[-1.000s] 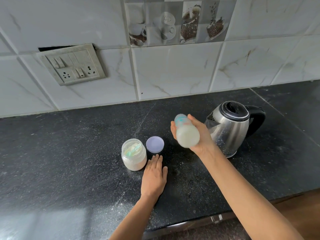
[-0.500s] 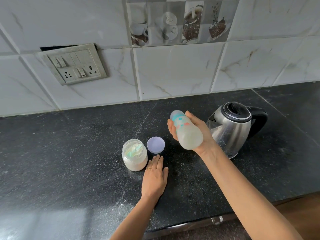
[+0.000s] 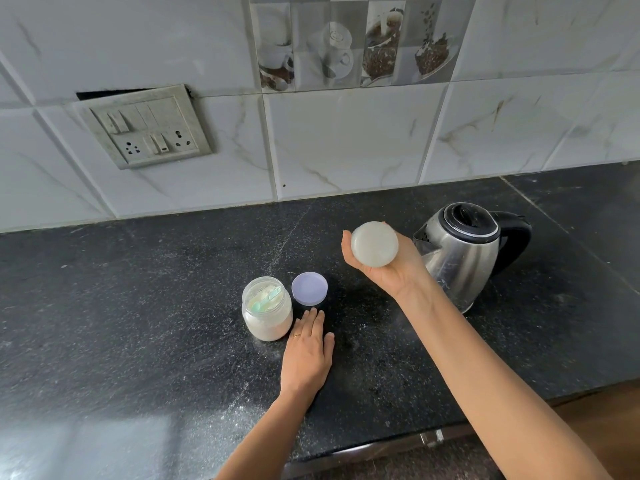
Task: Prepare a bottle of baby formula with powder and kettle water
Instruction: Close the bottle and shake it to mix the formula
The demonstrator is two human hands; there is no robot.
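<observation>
My right hand (image 3: 391, 271) grips the baby bottle (image 3: 374, 243) above the counter, tipped so its round milky base faces the camera; its top is hidden. Just right of it stands the steel kettle (image 3: 460, 254), lid shut, black handle to the right. An open jar of white powder (image 3: 266, 313) with a green scoop (image 3: 266, 302) inside sits left of centre, its lilac lid (image 3: 309, 288) beside it. My left hand (image 3: 306, 355) lies flat on the black counter (image 3: 138, 306), fingers together, beside the jar and just in front of the lid.
Powder is scattered over the counter around the jar. A tiled wall rises behind, with a switch and socket plate (image 3: 145, 128) at the left. The counter's front edge (image 3: 381, 448) runs below my arms.
My right hand has swung the bottle from slanting up-left to base toward the camera, a shaking motion. The left hand, jar, lid and kettle have stayed put.
</observation>
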